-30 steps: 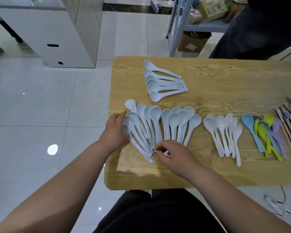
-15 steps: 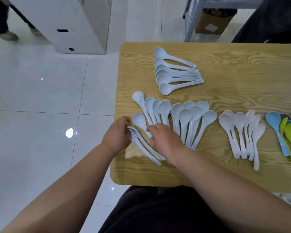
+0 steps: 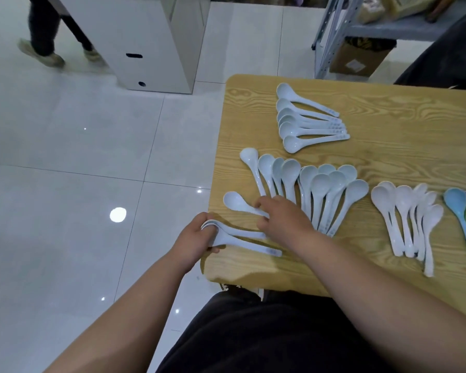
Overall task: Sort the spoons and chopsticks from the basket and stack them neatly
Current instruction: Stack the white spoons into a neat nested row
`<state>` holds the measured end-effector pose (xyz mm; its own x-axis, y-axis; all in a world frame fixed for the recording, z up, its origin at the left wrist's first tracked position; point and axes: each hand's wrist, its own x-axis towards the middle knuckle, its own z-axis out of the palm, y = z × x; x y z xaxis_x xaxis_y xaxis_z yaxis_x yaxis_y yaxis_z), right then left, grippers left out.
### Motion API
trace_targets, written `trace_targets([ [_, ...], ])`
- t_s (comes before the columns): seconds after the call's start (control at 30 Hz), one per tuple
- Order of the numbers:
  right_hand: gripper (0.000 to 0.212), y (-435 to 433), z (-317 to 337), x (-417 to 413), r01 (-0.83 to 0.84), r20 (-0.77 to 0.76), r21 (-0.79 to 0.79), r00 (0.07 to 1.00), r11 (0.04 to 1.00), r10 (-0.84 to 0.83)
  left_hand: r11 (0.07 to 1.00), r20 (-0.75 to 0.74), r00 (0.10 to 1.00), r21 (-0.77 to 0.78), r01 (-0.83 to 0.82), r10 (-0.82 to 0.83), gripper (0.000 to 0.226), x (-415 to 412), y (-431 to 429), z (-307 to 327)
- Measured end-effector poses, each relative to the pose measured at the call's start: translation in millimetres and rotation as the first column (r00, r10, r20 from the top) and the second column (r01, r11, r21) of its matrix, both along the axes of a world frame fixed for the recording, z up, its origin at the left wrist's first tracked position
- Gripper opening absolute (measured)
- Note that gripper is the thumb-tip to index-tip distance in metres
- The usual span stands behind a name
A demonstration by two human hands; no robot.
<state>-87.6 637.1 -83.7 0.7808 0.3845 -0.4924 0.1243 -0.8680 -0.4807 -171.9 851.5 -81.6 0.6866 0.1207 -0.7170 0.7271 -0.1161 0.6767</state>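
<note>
Curled round the bowls of a small bundle of nested spoons (image 3: 250, 245), the left hand (image 3: 195, 239) clamps them at the near left corner of the table (image 3: 401, 109), handles pointing right. The bundle looks like three spoons, though the fingers hide too much to count. The right hand (image 3: 283, 219) reaches across just beyond it, fingertips closed in a pinch on the handle of a loose spoon (image 3: 236, 201) that lies bowl to the left, apart from the others.

Sorting appears largely done, and the step in hand is stacking: single spoons are being gathered one by one into the bundle. Behind the right hand a fan of spoons (image 3: 323, 189) waits unstacked. A far stack (image 3: 304, 125) lies finished near the far left edge, with white spoons (image 3: 404, 211) and coloured spoons (image 3: 457, 208) further right. No chopsticks or basket are in view.

The next move probably calls for lifting the loose spoon, turning its bowl to match the bundle and seating it on top, while the left hand holds the bowls aligned so nothing slides off the table edge.
</note>
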Motion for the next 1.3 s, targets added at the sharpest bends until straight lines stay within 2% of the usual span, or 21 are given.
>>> trace_targets([
  [0.1, 0.032, -11, 25, -19, 0.022, -0.010, 0.154, 1.000, 0.988, -0.021, 0.991, -0.032, 0.995, -0.090, -0.099, 0.097, 0.029, -3, 1, 11],
  [0.2, 0.033, -17, 47, -44, -0.004, -0.014, 0.257, 1.000, 0.966, 0.008, 0.969, -0.087, 0.988, -0.203, -0.141, 0.126, 0.021, -3, -2, 22],
  [0.43, 0.036, -35, 67, -73, -0.036, 0.042, 0.255, 0.999, 0.966, 0.026, 0.879, -0.159, 0.974, -0.425, -0.214, 0.160, 0.028, -3, -21, 44],
  [0.63, 0.031, -58, 69, -80, 0.064, 0.047, 0.289, 0.996, 0.955, -0.080, 0.797, -0.210, 0.972, -0.565, -0.211, 0.109, 0.040, 5, -42, 54],
  [0.7, 0.028, -67, 68, -83, 0.066, 0.005, 0.292, 0.998, 0.954, -0.070, 0.803, -0.197, 0.978, -0.571, -0.170, 0.068, 0.050, 10, -53, 57],
  [0.8, 0.026, -85, 67, -86, 0.169, -0.139, 0.377, 0.982, 0.910, -0.125, 0.843, -0.124, 0.992, -0.530, -0.087, 0.025, 0.055, 15, -73, 63],
  [0.93, 0.025, -118, 76, -85, 0.320, -0.285, 0.480, 0.937, 0.817, -0.200, 0.904, 0.002, 1.000, -0.428, -0.005, 0.006, 0.038, 20, -113, 74],
  [1.03, 0.024, -150, 80, -79, 0.476, -0.531, 0.474, 0.826, 0.741, -0.192, 0.945, -0.003, 1.000, -0.327, 0.010, -0.011, 0.021, 26, -149, 82],
  [1.07, 0.026, -162, 79, -76, 0.533, -0.632, 0.452, 0.757, 0.715, -0.166, 0.948, -0.010, 1.000, -0.318, 0.009, -0.013, 0.018, 29, -160, 85],
  [1.13, 0.047, -185, 76, -72, 0.650, -0.816, 0.375, 0.569, 0.660, -0.097, 0.946, -0.002, 1.000, -0.324, 0.015, -0.017, 0.016, 36, -179, 89],
  [1.2, 0.059, -207, 73, -69, 0.721, -0.911, 0.322, 0.413, 0.613, -0.006, 0.943, 0.032, 0.998, -0.329, 0.055, -0.047, 0.021, 40, -195, 92],
  [1.23, 0.057, -216, 70, -66, 0.716, -0.918, 0.330, 0.395, 0.615, 0.033, 0.942, 0.050, 0.996, -0.324, 0.084, -0.072, 0.025, 42, -202, 94],
  [1.3, 0.049, -231, 68, -59, 0.660, -0.894, 0.368, 0.445, 0.655, 0.054, 0.948, 0.071, 0.989, -0.284, 0.143, -0.128, 0.020, 46, -212, 97],
])
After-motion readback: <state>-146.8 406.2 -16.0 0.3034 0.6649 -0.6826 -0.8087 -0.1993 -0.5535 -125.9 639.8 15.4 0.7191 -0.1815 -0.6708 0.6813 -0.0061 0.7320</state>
